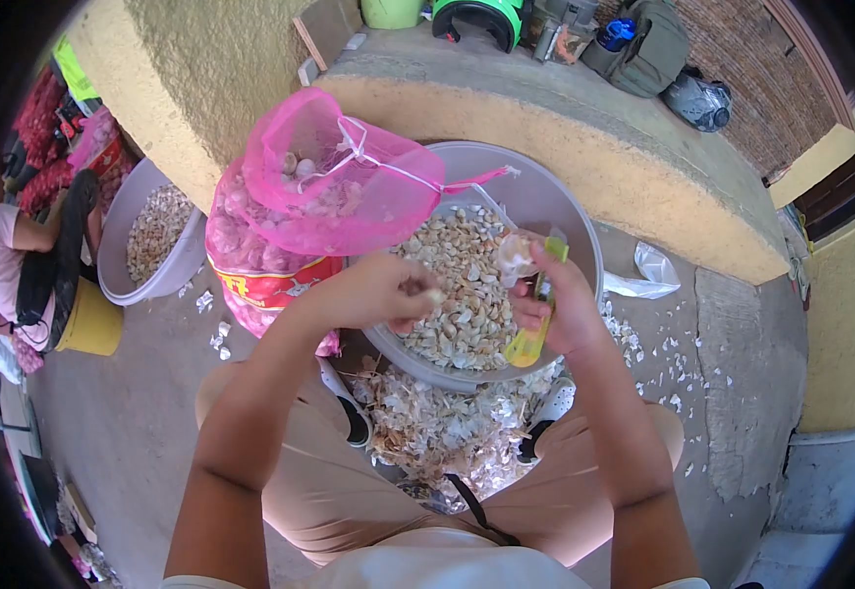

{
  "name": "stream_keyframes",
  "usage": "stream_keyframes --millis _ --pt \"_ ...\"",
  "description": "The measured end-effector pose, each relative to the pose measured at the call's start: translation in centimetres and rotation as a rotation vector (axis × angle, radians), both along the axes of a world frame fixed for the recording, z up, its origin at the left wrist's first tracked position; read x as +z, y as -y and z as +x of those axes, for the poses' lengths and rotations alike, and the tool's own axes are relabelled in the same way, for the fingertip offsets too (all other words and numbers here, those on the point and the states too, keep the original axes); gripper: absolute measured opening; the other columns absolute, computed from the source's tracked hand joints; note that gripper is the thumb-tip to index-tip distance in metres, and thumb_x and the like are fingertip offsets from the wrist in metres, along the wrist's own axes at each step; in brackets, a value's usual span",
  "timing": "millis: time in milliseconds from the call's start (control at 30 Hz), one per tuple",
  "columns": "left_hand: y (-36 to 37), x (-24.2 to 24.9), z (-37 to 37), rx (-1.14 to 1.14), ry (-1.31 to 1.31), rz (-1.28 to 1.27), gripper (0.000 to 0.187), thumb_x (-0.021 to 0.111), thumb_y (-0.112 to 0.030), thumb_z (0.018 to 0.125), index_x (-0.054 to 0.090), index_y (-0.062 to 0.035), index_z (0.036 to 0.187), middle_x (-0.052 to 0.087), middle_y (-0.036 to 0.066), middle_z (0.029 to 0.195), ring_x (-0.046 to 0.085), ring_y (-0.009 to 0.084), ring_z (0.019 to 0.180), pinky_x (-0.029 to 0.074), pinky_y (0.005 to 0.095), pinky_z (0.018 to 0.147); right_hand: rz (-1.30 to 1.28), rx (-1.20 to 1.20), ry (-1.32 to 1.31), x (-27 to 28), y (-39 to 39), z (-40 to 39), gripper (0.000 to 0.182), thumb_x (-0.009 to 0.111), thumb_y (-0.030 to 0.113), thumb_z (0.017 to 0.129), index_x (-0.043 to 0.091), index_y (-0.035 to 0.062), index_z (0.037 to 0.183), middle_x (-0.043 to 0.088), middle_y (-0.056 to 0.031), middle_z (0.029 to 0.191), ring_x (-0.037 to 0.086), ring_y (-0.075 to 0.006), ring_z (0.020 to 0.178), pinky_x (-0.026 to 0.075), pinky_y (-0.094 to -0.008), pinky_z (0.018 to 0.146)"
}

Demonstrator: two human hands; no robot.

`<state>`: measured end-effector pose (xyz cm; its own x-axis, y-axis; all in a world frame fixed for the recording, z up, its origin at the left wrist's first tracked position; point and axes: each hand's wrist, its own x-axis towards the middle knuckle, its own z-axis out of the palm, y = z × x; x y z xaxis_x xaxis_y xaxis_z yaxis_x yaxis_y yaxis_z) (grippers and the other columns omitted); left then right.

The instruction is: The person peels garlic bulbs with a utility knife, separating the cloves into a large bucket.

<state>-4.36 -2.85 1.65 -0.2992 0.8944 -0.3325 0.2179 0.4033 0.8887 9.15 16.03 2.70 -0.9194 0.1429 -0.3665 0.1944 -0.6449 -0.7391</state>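
Note:
Over a grey basin (589,236) of garlic cloves (467,294), my right hand (563,299) holds a yellow-green cutter (535,329) together with a partly broken garlic bulb (517,257). My left hand (388,292) is above the basin's left side, its fingers closed round a small pale piece that looks like a clove. Left of the basin stands a pink mesh sack (260,221) full of garlic bulbs, its open top leaning over the basin rim.
Papery skins (447,422) lie between my feet. At the left a person (29,245) sits by a yellow bucket (91,319) and another basin (113,260) of cloves. A raised ledge (545,128) holds a helmet and a backpack (655,49). A plastic bag (648,273) lies right.

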Motion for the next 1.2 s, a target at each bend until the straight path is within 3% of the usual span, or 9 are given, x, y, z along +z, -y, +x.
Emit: stream_keyframes --millis 100,200,300,400,500,600,700,800,1200 --pt "-0.1 -3.0 0.1 -0.004 -0.305 -0.039 0.031 0.053 -0.021 0.082 0.053 0.0044 0.1 0.058 0.009 0.06 0.056 0.0138 0.051 0.047 0.0273 0.052 0.017 -0.019 -0.021 0.0 -0.8 0.2 0.027 0.044 0.025 0.087 0.046 0.0115 0.11 0.044 -0.004 0.066 0.028 -0.0057 0.039 0.026 -0.0191 0.036" --pt "-1.8 -4.7 0.0 0.204 -0.244 0.036 0.034 0.053 -0.024 0.082 0.052 0.0031 0.103 0.06 0.014 0.073 0.059 0.0164 0.061 0.048 0.0272 0.058 0.038 0.07 -0.008 0.0 -0.9 0.3 0.027 0.045 0.026 0.087 0.046 0.0116 0.11 0.044 -0.0043 0.066 0.028 -0.0055 0.039 0.026 -0.0187 0.036" --pt "-2.9 -5.9 0.0 0.237 -0.734 0.331 0.038 0.052 -0.028 0.083 0.05 0.0014 0.108 0.059 0.014 0.087 0.059 0.0165 0.073 0.047 0.0264 0.062 0.028 0.103 0.057 -0.7 -0.8 0.3 0.037 0.047 0.034 0.086 0.045 0.0125 0.116 0.044 -0.0032 0.064 0.028 -0.0039 0.037 0.026 -0.0176 0.035" --pt "-3.5 -3.7 1.7 0.285 -0.006 0.387 0.042 0.051 -0.031 0.084 0.048 0.0008 0.111 0.056 0.013 0.098 0.058 0.0168 0.083 0.046 0.0259 0.066 0.062 0.118 0.028 -0.2 -0.1 0.3 0.038 0.048 0.029 0.086 0.041 0.014 0.121 0.046 -0.0026 0.066 0.029 -0.0041 0.039 0.026 -0.0175 0.036" --pt "-4.0 -1.1 2.9 0.277 0.367 0.218 0.039 0.052 -0.028 0.084 0.047 0.0012 0.11 0.056 0.01 0.098 0.057 0.0163 0.084 0.046 0.0254 0.065 0.123 0.138 0.037 -0.1 0.6 0.2 0.04 0.05 0.022 0.085 0.039 0.0157 0.123 0.047 -0.0012 0.069 0.031 -0.0039 0.041 0.027 -0.0176 0.036" --pt "-4.1 -1.9 2.8 0.329 0.353 0.338 0.034 0.058 -0.02 0.08 0.05 0.0001 0.107 0.056 0.01 0.099 0.057 0.0152 0.085 0.046 0.0252 0.065 0.189 0.141 0.015 -0.6 0.4 0.2 0.04 0.051 0.017 0.085 0.039 0.0142 0.123 0.046 0.0004 0.07 0.032 -0.0035 0.043 0.028 -0.0181 0.036" --pt "-4.3 -1.8 3.0 0.284 -0.272 0.6 0.032 0.063 -0.011 0.074 0.054 -0.0022 0.104 0.056 0.008 0.092 0.057 0.0159 0.08 0.046 0.0263 0.063 0.244 0.124 0.051 -0.7 0.3 0.0 0.04 0.053 0.015 0.084 0.04 0.0118 0.122 0.045 0.0014 0.069 0.032 -0.0035 0.043 0.028 -0.0182 0.037" --pt "-4.1 -1.1 3.6 0.31 -0.451 0.654 0.03 0.066 -0.009 0.068 0.057 -0.0033 0.096 0.056 0.008 0.085 0.057 0.0185 0.073 0.046 0.028 0.063 0.327 0.105 0.035 -1.2 0.7 0.0 0.038 0.055 0.015 0.082 0.043 0.0087 0.118 0.046 0.003 0.062 0.034 -0.0026 0.042 0.028 -0.0181 0.036" --pt "-3.6 -0.9 3.5 0.354 -0.539 0.601 0.018 0.064 -0.008 0.068 0.053 -0.0025 0.081 0.052 0.01 0.078 0.054 0.0245 0.073 0.044 0.0315 0.061 0.765 0.059 0.041 -0.9 1.5 -0.1 0.034 0.065 0.019 0.075 0.052 0.0111 0.105 0.051 0.0013 0.063 0.041 -0.0042 0.042 0.032 -0.0197 0.037"
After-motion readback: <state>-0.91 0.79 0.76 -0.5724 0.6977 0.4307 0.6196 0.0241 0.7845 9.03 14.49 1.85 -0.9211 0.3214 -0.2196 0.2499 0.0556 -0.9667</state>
